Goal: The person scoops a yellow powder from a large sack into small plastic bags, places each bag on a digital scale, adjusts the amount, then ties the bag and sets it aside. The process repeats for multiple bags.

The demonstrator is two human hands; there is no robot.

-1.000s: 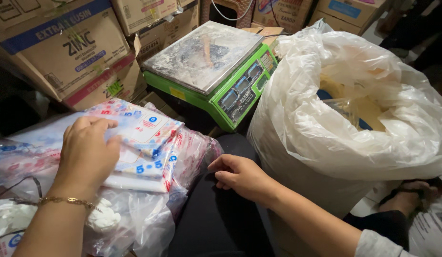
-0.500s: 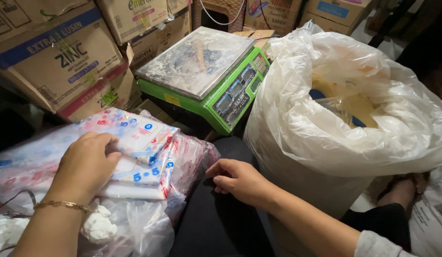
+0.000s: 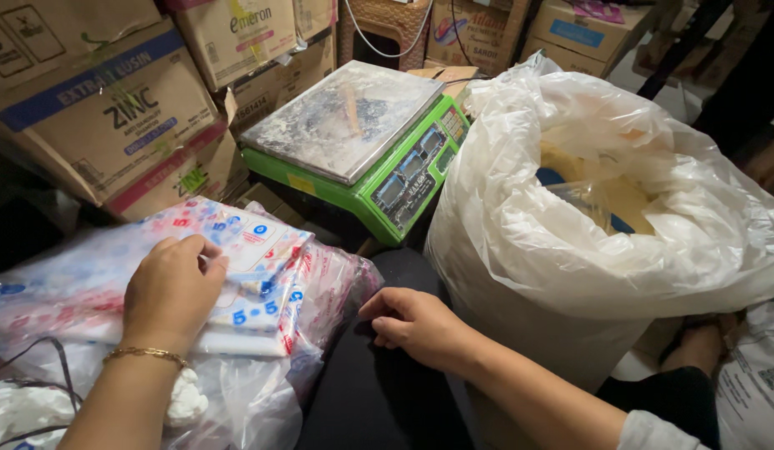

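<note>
My left hand (image 3: 172, 290) lies palm down on a stack of flat printed plastic bags (image 3: 254, 250), fingers curled at the top sheet's edge, with a gold bracelet on the wrist. The stack rests on a bigger clear plastic bundle (image 3: 320, 292). My right hand (image 3: 416, 325) rests loosely curled on dark fabric beside that bundle, holding nothing. Just right of it stands a large white plastic sack (image 3: 520, 250), open at the top, with yellowish powder and a blue scoop inside.
A green digital scale (image 3: 404, 179) with a dusty steel pan sits straight ahead. Stacked cardboard boxes (image 3: 104, 108) wall off the left and back. A woven basket (image 3: 387, 25) and cable lie behind the scale. Paper lies at the lower right.
My left hand has slid slightly along the bag stack, fingers now at the top sheet's edge. My right hand has barely moved. The view has shifted a little.
</note>
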